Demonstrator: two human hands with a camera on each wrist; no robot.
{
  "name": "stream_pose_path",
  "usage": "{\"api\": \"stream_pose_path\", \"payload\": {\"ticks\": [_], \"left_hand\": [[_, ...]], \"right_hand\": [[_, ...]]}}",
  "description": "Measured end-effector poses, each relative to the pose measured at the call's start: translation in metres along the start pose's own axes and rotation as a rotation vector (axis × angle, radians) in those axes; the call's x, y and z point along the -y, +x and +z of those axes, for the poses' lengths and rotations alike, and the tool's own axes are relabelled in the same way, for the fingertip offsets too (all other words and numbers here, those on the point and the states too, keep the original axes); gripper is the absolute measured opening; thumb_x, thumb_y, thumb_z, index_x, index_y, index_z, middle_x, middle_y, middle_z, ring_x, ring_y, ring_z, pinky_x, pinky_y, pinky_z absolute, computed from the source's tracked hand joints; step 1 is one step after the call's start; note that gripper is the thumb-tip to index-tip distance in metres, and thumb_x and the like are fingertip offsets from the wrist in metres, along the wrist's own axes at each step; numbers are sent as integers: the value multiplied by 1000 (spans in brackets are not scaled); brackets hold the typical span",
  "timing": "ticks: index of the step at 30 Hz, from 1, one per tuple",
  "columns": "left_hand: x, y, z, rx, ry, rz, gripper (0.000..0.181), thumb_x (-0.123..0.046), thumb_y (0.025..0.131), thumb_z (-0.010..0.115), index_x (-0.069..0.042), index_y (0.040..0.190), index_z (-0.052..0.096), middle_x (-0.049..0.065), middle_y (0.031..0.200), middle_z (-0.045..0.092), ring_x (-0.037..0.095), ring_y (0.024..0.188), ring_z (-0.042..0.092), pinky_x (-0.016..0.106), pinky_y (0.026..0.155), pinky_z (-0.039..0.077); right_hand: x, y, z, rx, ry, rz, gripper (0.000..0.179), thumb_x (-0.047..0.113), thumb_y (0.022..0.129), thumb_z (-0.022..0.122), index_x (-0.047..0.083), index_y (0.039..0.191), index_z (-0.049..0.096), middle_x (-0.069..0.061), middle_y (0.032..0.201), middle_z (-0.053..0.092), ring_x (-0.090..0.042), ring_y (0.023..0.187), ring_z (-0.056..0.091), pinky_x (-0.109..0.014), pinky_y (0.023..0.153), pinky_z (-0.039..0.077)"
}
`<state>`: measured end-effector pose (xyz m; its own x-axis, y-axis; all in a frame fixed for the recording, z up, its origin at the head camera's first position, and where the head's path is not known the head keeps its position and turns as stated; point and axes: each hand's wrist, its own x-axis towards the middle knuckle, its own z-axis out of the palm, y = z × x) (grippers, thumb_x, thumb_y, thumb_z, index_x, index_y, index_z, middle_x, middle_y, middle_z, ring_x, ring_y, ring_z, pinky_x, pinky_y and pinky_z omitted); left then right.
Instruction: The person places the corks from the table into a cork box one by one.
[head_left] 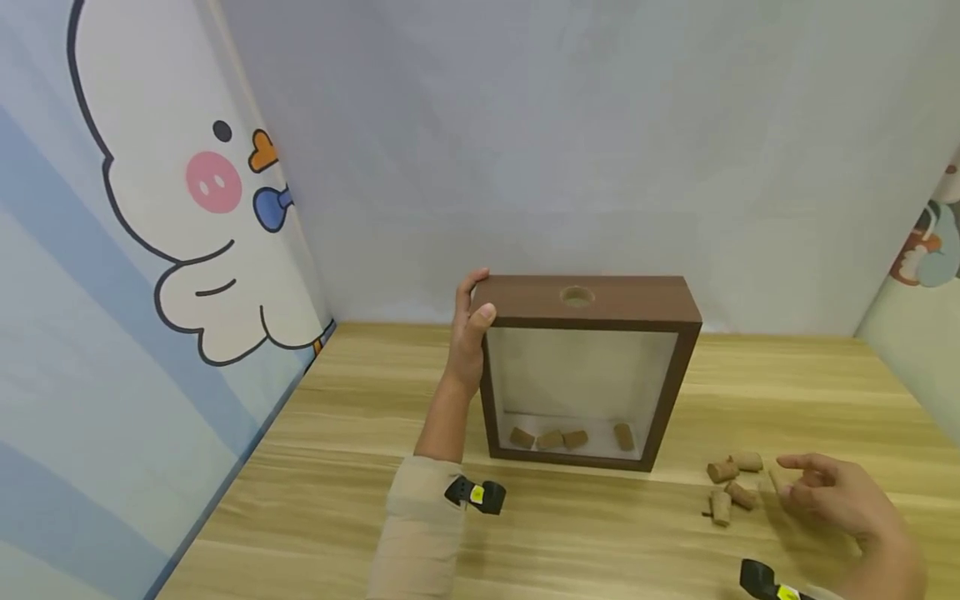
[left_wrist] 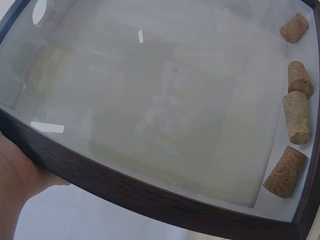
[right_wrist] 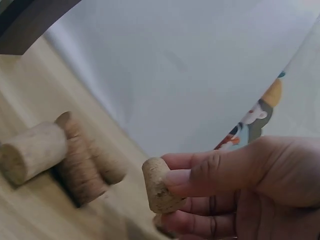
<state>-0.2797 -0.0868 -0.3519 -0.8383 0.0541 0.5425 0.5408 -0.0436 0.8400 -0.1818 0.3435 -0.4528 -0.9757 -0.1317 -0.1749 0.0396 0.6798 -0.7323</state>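
A dark brown wooden shadow box [head_left: 588, 315] with a clear front stands upright on the table, a round hole [head_left: 577, 297] in its top. Several corks [left_wrist: 297, 117] lie along its inside bottom. My left hand [head_left: 468, 342] grips the box's upper left corner, thumb on the front edge and fingers behind. Off to the box's right, my right hand [head_left: 843, 496] pinches one cork [right_wrist: 157, 186] between thumb and fingers, just above the table. Several loose corks [head_left: 722, 472] lie close together between that hand and the box; the right wrist view shows one cork [right_wrist: 34, 152] resting against others.
The wood-grain table [head_left: 360, 500] runs back to a pale grey curtain [head_left: 525, 150]. A cartoon-printed panel [head_left: 150, 250] borders the left side, and another printed panel [head_left: 930, 333] the right. Both wrists carry black camera straps [head_left: 476, 494].
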Motion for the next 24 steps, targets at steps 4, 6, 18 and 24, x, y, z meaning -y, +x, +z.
{"api": "stream_pose_path", "payload": {"ticks": [4, 6, 18, 24], "left_hand": [[1, -2, 0, 0, -2, -6, 93, -75, 74, 48, -12, 139, 29, 3, 149, 14, 22, 135, 9, 57, 101, 9], [2, -2, 0, -2, -6, -6, 93, -75, 73, 49, -13, 139, 29, 4, 149, 14, 22, 135, 9, 57, 101, 9], [0, -1, 1, 25, -32, 35, 89, -61, 80, 49, 0, 139, 23, 13, 149, 10, 26, 135, 7, 56, 101, 10], [0, -1, 0, 23, -22, 37, 88, -62, 80, 48, -1, 139, 24, 11, 150, 10, 26, 135, 8, 56, 101, 11]], "right_hand": [[10, -10, -5, 11, 29, -5, 48, 13, 92, 57, -13, 129, 41, -28, 105, 57, -29, 78, 56, -37, 62, 49], [16, -14, -8, -2, 20, -42, 45, 11, 92, 57, -12, 128, 43, -23, 104, 59, -18, 74, 55, -34, 59, 47], [64, -27, -16, -117, -43, -195, 41, 14, 93, 59, -6, 125, 44, -21, 111, 55, 5, 83, 51, -28, 64, 48], [94, -35, -11, -274, 13, -337, 45, 14, 90, 63, 2, 129, 44, -9, 106, 57, 4, 84, 53, -21, 63, 47]]}}
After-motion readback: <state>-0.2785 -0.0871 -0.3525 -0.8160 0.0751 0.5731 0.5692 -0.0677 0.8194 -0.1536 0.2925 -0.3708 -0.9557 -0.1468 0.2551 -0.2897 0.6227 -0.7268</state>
